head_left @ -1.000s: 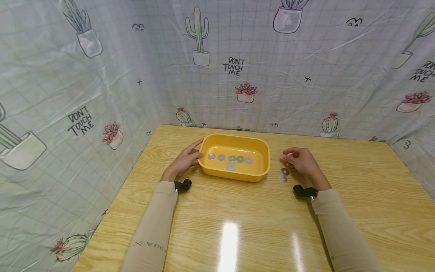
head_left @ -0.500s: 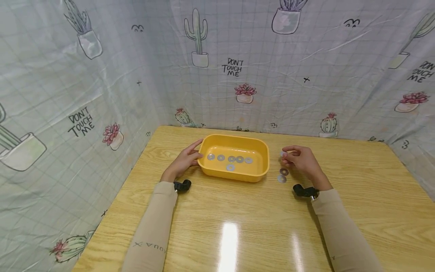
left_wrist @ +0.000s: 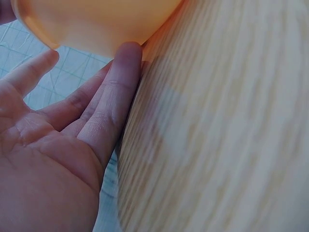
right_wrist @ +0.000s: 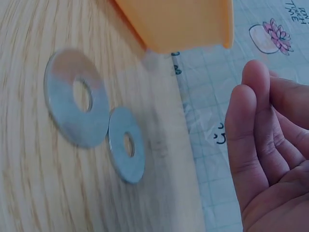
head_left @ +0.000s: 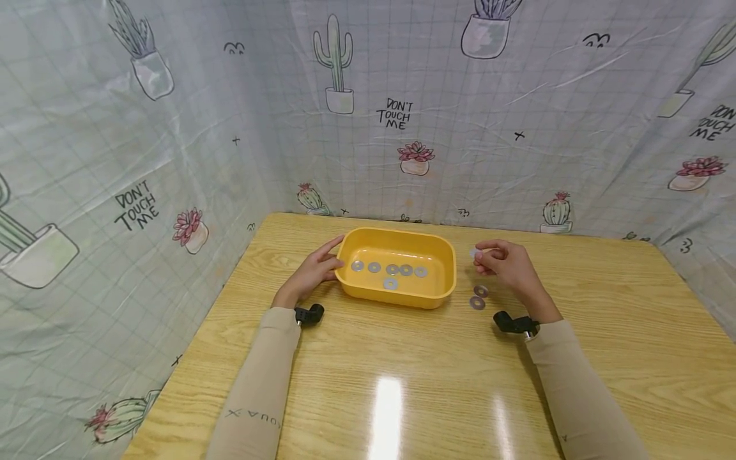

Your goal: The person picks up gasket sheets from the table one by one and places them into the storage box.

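A yellow plastic bin (head_left: 397, 299) stands on the wooden table with several flat metal washers (head_left: 391, 283) spread over its floor. My left hand (head_left: 307, 278) holds its left end, the thumb over the rim and the other fingers against the outer wall. To the right of the bin, my right hand (head_left: 508, 265) pinches one washer (head_left: 474, 253) between thumb and fingertips. In the right wrist view the fingers hide that washer. Two more washers (right_wrist: 72, 116) (right_wrist: 123, 159) lie on the table below this hand, their edges close together.
The wooden table (head_left: 345, 370) extends toward me and out to the right. A patterned curtain (head_left: 489, 160) rises behind its far edge and along the left side. Each wrist wears a black camera mount (head_left: 515, 323).
My right hand has risen slightly and moved a little away from the two table washers, carrying the pinched washer. The left hand and the bin have stayed in place.
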A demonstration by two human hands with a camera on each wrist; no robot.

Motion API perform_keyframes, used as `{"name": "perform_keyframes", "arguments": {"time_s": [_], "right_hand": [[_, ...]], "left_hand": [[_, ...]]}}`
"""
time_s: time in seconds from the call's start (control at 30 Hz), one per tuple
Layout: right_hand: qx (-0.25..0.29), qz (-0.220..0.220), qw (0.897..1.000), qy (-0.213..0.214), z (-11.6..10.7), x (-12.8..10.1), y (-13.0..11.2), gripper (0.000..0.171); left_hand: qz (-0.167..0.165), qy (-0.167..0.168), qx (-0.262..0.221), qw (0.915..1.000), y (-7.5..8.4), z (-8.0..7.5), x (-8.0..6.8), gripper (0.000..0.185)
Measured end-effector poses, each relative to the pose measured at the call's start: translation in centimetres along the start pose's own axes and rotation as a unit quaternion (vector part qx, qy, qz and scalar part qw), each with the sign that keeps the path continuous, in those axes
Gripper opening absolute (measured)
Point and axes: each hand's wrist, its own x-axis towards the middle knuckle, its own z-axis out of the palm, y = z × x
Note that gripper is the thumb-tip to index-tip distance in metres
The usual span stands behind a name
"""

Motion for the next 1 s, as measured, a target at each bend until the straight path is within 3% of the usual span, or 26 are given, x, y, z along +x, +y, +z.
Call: {"name": "perform_keyframes", "arguments": {"time_s": [0.43,1.0], "right_hand": [[0.075,-0.013,0.997,-0.001,0.6,-0.4,-1.2,0.045],[0.074,-0.032,0.996,-0.028,2.0,-0.8,-3.0,0.039]], "left_hand": [[0.000,0.003,0.001,1.0000,-0.2,0.0,0.2,0.064],[-0.001,0.003,-0.003,1.0000,-0.4,-0.1,0.5,0.064]]}}
